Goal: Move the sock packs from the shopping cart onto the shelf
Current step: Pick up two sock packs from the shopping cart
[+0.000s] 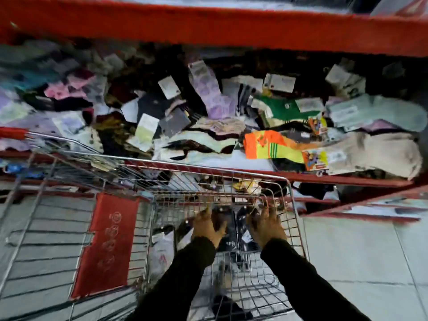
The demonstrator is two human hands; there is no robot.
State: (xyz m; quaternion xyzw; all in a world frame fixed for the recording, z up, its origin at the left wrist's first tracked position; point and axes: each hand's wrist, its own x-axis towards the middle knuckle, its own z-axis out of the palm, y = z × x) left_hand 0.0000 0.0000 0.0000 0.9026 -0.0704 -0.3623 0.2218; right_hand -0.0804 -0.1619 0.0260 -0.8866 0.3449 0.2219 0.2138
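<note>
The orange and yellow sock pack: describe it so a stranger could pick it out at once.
Start at the red shelf heaped with sock packs, just beyond the shopping cart. Look near the shelf's front edge, above the cart's far right corner. The orange and yellow sock pack lies there flat, the only neon one, with green stripes, among pale and dark neighbours.

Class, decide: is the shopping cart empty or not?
Not empty: dark sock packs lie inside the cart, under both hands.

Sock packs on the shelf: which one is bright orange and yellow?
The orange-and-yellow pack near the shelf's front edge, just beyond the cart; neighbours are pale, dark or green.
</note>
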